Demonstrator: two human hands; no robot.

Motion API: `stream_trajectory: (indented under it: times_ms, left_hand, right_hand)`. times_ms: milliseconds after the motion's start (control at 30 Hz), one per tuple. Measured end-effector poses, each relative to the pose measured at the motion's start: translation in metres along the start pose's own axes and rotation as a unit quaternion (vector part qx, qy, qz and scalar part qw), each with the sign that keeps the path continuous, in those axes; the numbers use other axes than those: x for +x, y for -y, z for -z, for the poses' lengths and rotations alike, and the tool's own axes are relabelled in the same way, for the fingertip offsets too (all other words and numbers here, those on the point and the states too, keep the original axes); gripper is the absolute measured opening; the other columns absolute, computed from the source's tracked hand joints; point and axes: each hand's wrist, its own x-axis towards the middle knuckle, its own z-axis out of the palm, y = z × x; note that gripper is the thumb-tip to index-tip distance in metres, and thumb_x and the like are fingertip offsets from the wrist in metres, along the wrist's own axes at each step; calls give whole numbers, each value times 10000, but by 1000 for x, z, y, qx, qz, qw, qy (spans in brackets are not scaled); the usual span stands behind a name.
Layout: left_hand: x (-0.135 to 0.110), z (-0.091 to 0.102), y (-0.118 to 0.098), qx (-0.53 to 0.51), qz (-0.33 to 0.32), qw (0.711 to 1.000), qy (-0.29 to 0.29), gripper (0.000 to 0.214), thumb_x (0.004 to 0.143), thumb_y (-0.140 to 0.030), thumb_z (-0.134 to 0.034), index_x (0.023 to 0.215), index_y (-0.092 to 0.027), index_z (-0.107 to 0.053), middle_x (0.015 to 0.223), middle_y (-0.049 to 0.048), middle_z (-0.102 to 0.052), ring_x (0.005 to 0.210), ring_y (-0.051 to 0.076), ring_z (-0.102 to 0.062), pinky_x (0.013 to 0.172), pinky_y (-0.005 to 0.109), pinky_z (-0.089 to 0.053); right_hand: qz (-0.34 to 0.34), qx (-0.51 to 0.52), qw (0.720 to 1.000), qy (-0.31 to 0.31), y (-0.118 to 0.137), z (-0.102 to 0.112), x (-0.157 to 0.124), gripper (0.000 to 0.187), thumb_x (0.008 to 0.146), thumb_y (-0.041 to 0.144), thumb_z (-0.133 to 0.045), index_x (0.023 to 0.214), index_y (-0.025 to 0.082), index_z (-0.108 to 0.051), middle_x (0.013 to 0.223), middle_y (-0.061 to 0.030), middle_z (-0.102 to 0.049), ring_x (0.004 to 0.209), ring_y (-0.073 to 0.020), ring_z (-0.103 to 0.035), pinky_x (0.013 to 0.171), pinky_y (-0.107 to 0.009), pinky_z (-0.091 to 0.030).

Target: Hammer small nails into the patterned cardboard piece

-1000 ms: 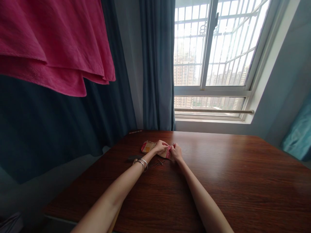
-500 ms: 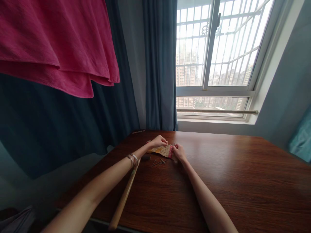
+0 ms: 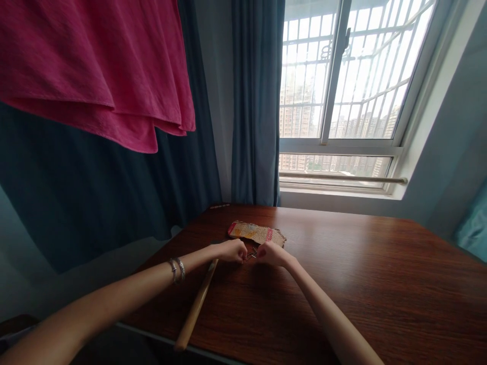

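Note:
My left hand (image 3: 234, 251) has its fingers pinched together low over the table, at the left side of some thin dark metal nails (image 3: 252, 253). From the other side my right hand (image 3: 271, 253) reaches the same nails, fingers curled and closed. Whatever either hand pinches is too small to make out. Just behind the hands lies a flat, patterned piece that looks like cardboard (image 3: 254, 231), with pink ends, yellow patches and a ragged right edge. A hammer with a wooden handle (image 3: 198, 306) lies beneath my left forearm, its head mostly hidden.
The brown wooden table (image 3: 365, 284) stretches far to the right. The hammer handle's end reaches the front edge. Small pale objects (image 3: 219, 206) sit at the back left corner. A pink towel (image 3: 114, 76) hangs at upper left, before dark blue curtains (image 3: 254, 101) beside a barred window.
Both hands have left the patterned piece and come down toward me to the nails. The piece now lies by itself on the table. The view has shifted slightly.

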Motion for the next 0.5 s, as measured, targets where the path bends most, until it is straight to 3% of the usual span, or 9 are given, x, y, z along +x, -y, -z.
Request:
stream_trajectory:
  times_ms: [133,267,500]
  left_hand:
    - [-7,2,-5,10,-9,999,-32,109,598,-259,-640,693,-243,-691,674,6,-611,633,170,-540,600,254,-357]
    - [-8,4,-9,-56,39,997,-41,120,543,-187,-669,651,-236,-685,715,12,-625,733,207,-548,681,283,-365]
    - [-3,3,-9,-23,17,999,-26,175,522,-183,-658,676,-262,-686,654,-8,-613,642,182,-543,632,277,-373]
  right_hand:
    - [11,6,1000,-3,9,1,-7,86,577,218,-646,644,204,-698,610,-32,-661,560,-165,-577,556,-262,-408]
    - [18,13,1000,-16,12,2,-7,74,564,214,-648,622,202,-692,589,-38,-657,545,-177,-581,531,-269,-411]
    - [33,13,999,-34,9,1,-12,64,578,206,-635,611,177,-681,578,-33,-652,524,-154,-573,516,-249,-403]
